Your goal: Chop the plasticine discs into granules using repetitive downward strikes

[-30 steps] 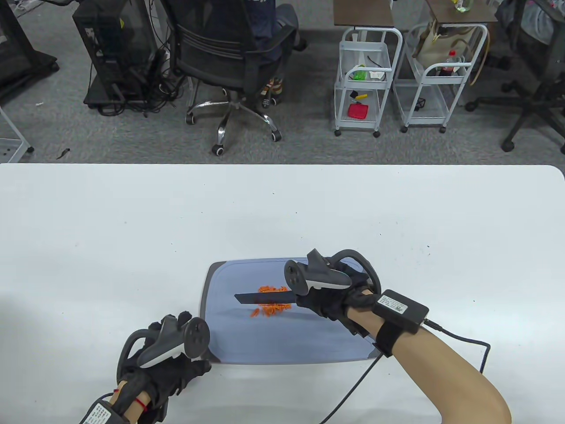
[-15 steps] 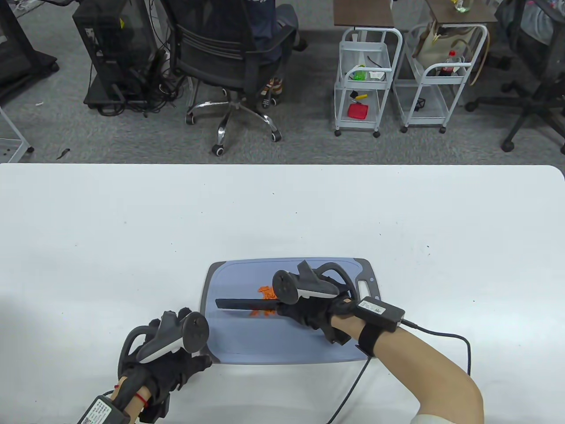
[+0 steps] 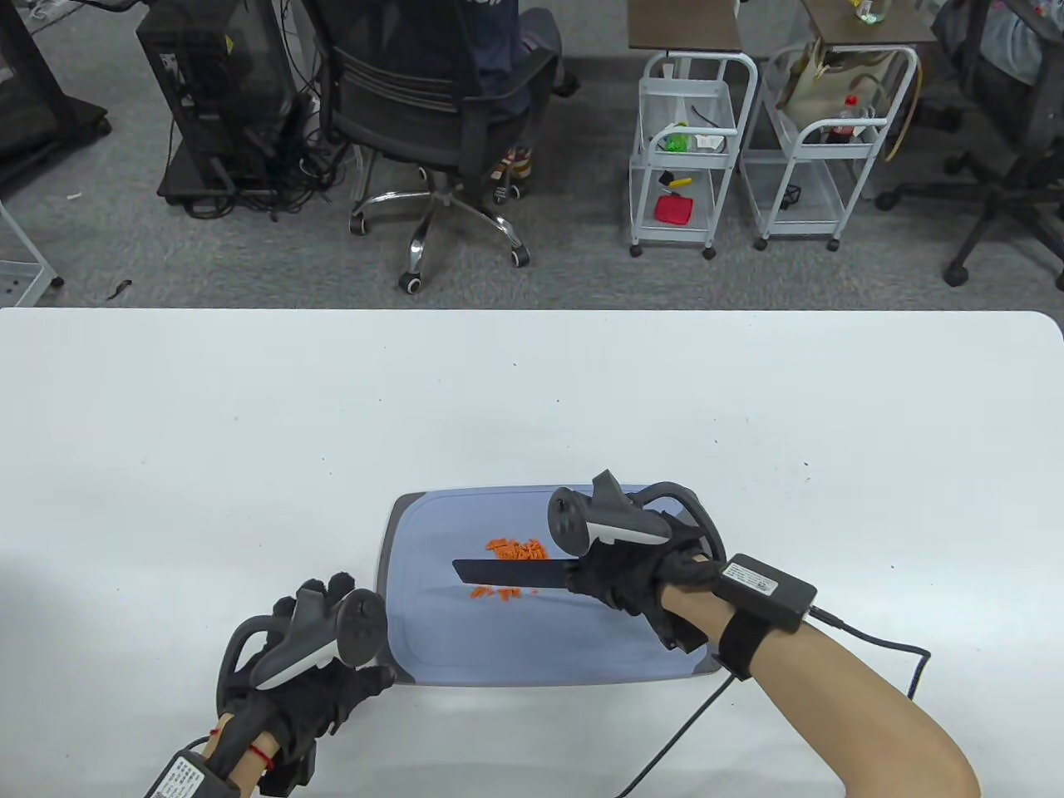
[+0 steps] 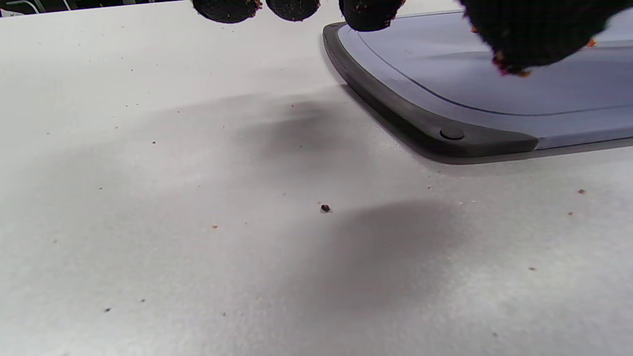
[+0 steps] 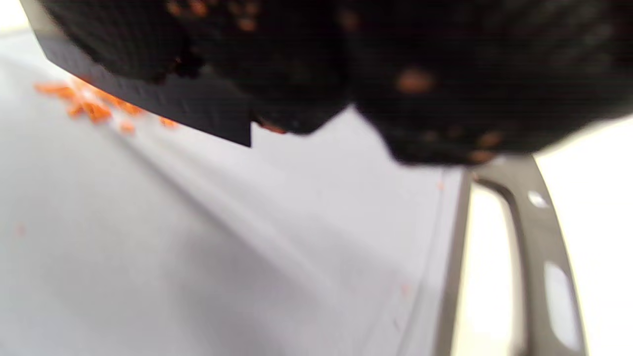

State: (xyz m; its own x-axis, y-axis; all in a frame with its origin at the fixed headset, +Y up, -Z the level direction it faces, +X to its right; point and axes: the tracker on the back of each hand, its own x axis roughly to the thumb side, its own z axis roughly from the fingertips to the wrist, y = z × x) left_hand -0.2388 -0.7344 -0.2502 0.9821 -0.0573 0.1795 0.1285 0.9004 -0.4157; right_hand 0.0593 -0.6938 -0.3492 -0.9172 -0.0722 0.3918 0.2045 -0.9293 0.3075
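My left hand (image 3: 312, 673) rests at the board's (image 3: 432, 640) near left corner, close to the counter's (image 3: 249, 432) near edge, fingers spread loose and holding nothing; the left wrist view shows my fingertips (image 4: 368, 11) just over the board's dark rim. If that hand gives no real pressure, I judge the board could skid under a hard strike.

My right hand (image 3: 632, 573) is wrapped tight round the knife's (image 3: 511, 572) handle, the blade pointing left across the middle of the board. The bits (image 3: 515, 550) lie in the board's middle, some on the far side of the blade, some on the near side. The right wrist view is blurred, so I cannot tell whether the edge touches the board. My worries: bits sticking to the blade and my glove, which already carries orange specks, and loose bits flying off onto the counter when I strike.

Against half a second ago, the knife has moved right and away from the left edge, and more bits show beyond it. My left hand has hardly shifted.
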